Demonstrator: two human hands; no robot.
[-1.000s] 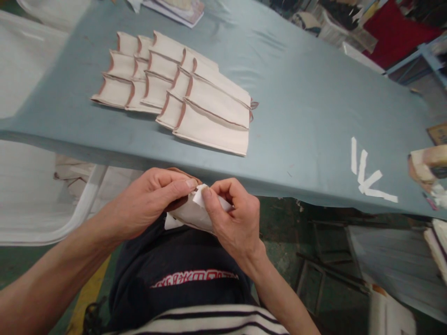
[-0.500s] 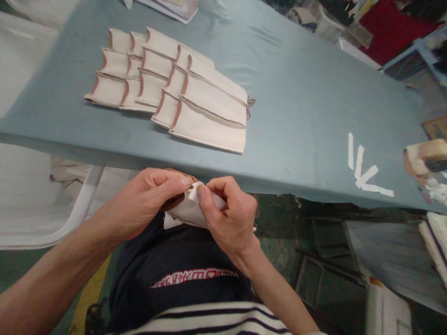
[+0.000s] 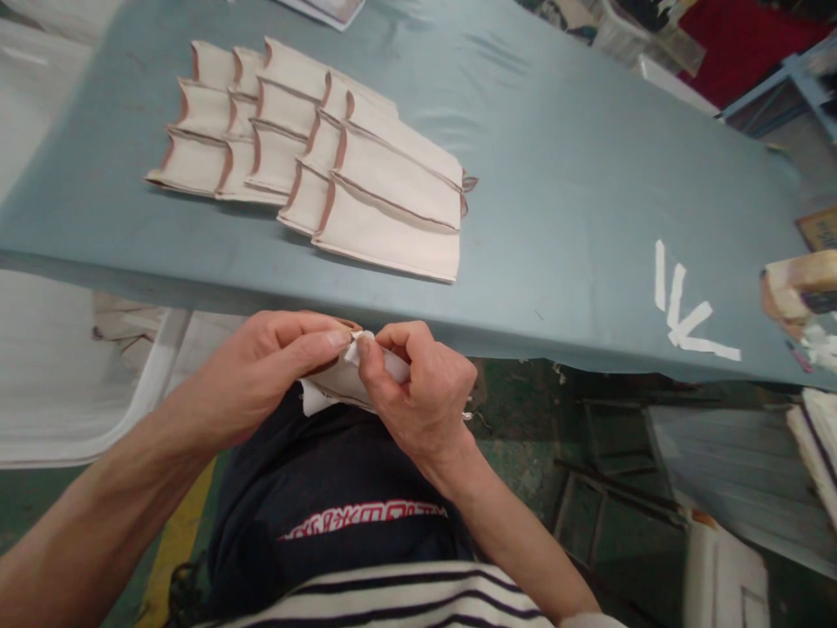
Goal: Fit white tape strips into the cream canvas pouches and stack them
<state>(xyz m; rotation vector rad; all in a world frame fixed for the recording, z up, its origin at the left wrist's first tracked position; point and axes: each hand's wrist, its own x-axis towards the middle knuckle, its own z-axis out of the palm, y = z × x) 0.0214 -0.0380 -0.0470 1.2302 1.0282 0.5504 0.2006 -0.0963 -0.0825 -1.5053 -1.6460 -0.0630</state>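
Note:
Both my hands are closed on one small cream fabric piece (image 3: 336, 385) with a brown edge, held against my body just below the table's near edge. My left hand (image 3: 268, 366) pinches its top with thumb and forefinger. My right hand (image 3: 418, 397) grips it from the right, thumb and forefinger pinching a white strip at the top corner. Most of the piece is hidden by my fingers. Several matching cream pieces with brown edges (image 3: 314, 157) lie overlapped in rows on the blue-grey table (image 3: 555, 201).
White tape strips (image 3: 683, 310) are stuck on the table to the right. A stack of material (image 3: 794, 288) sits at the right edge. A white plastic bin (image 3: 58, 349) stands at the left. Metal frames and a green floor lie below right.
My hands with the piece have shifted slightly left and closer together. My right thumb and forefinger have slid left along the white strip toward my left thumb.

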